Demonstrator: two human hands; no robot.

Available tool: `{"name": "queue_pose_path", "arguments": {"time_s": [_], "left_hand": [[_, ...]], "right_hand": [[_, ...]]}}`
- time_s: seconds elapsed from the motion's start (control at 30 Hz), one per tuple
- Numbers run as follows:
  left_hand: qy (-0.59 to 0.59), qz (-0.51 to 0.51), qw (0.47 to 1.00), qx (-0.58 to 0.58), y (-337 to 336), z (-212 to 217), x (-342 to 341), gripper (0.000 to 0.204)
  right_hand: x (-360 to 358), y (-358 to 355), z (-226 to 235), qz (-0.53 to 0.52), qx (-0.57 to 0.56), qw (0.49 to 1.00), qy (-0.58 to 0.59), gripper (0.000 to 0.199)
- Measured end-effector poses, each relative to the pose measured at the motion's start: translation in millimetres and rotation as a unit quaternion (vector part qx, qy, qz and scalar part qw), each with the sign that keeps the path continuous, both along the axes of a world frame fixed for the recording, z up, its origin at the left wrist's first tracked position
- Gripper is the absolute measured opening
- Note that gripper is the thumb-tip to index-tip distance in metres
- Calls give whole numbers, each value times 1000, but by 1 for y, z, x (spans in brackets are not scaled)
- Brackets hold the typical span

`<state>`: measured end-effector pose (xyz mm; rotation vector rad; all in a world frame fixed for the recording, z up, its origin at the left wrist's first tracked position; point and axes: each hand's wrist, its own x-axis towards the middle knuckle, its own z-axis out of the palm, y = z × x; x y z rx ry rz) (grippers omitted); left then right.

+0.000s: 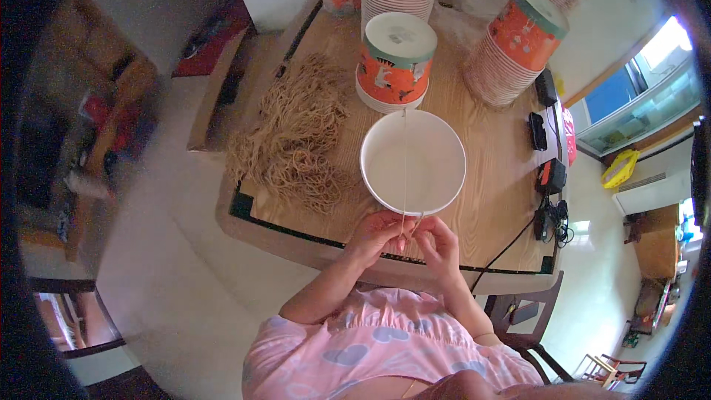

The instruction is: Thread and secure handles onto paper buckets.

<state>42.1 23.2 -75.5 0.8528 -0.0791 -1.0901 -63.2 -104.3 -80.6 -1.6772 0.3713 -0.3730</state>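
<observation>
A white paper bowl [412, 161] stands open on the wooden table [489, 178], just in front of me. A thin tan string [404, 155] runs straight across the bowl's mouth from its far rim to its near rim. My left hand [378, 235] and my right hand [437, 241] meet at the near rim, both pinching the string's end between their fingertips. A heap of the same tan strings [296, 133] lies to the left of the bowl.
Stacks of upturned orange-and-white paper bowls [395, 59] stand behind the open bowl, with another stack [515, 48] leaning at the right. Black chargers and cables [549, 178] lie along the table's right edge. A dark chair [529, 318] stands at my right.
</observation>
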Motion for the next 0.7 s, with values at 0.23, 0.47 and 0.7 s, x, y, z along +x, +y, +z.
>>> {"name": "queue_pose_path", "arguments": {"time_s": [0.23, 0.47, 0.7], "left_hand": [[-64, -5, 997, 42, -4, -1, -4, 23], [-31, -53, 998, -17, -1, 4, 2, 20], [-8, -51, 999, 0, -5, 8, -2, 13]], "right_hand": [[-4, 3, 5, 31, -12, 999, 22, 7], [-3, 2, 16, 43, -13, 999, 22, 9], [-11, 2, 15, 9, 64, 996, 60, 10]]}}
